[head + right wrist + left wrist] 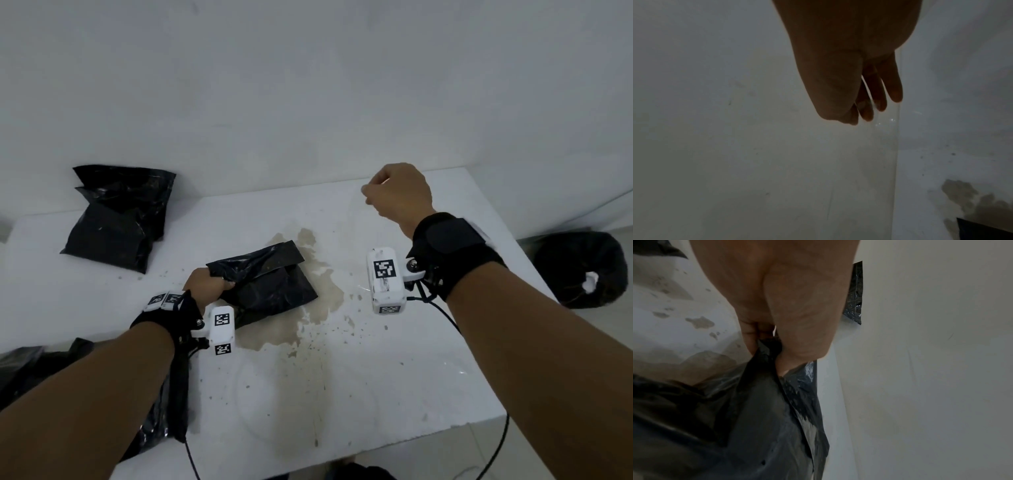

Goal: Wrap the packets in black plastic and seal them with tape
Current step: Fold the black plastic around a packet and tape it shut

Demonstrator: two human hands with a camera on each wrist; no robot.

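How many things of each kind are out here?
Black packets: 3 (rear packet, front packet, middle packet in left hand)
Floor sack: 1
Loose plastic heap: 1
Clear tape strip, in right hand: 1
Total: 6

A stained white table [342,394] stands against a white wall [308,85], beside a tiled floor [548,455].

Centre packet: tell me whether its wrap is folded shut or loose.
Loose: the left hand bunches the black plastic at one end; no tape shows.
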